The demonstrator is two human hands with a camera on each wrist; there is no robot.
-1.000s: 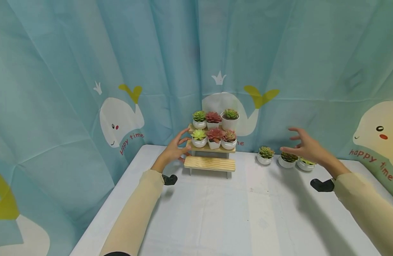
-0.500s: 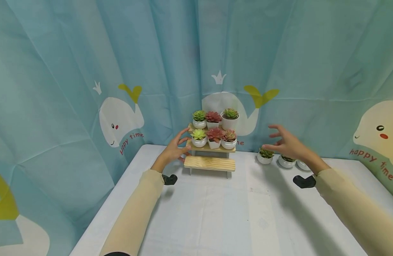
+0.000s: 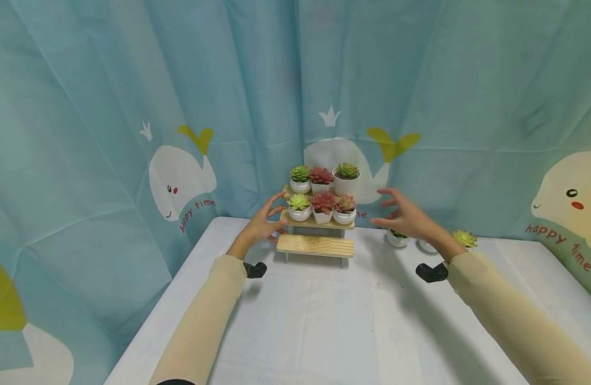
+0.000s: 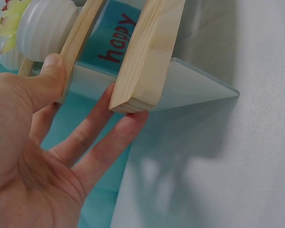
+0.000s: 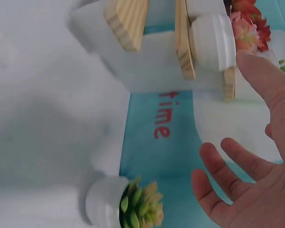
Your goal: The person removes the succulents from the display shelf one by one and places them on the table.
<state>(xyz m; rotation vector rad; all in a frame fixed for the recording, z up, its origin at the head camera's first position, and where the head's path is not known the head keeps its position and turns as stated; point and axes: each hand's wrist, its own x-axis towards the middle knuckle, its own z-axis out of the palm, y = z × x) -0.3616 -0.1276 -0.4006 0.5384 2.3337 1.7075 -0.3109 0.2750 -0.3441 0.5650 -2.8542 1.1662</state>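
A three-step wooden plant stand (image 3: 316, 246) holds several potted succulents on its upper two steps. Red succulents (image 3: 323, 202) in white pots sit in the middle of both rows. My left hand (image 4: 47, 142) has its fingers spread along the stand's left end; the thumb touches the middle step, and fingertips rest at the end of the bottom step. My right hand (image 3: 406, 216) hovers to the right of the stand, fingers apart and holding nothing. In the right wrist view its thumb points toward a white pot (image 5: 213, 42); whether it touches cannot be told.
Right of the stand, a few potted succulents stand on the white-covered table (image 3: 343, 321), among them a green one (image 5: 140, 204). My right forearm partly hides them. A blue whale-print curtain (image 3: 256, 80) hangs close behind and along the sides.
My right hand has moved left from above the loose pots to near the stand's right side, uncovering the farthest-right succulent. The left hand and the stand have stayed in place.
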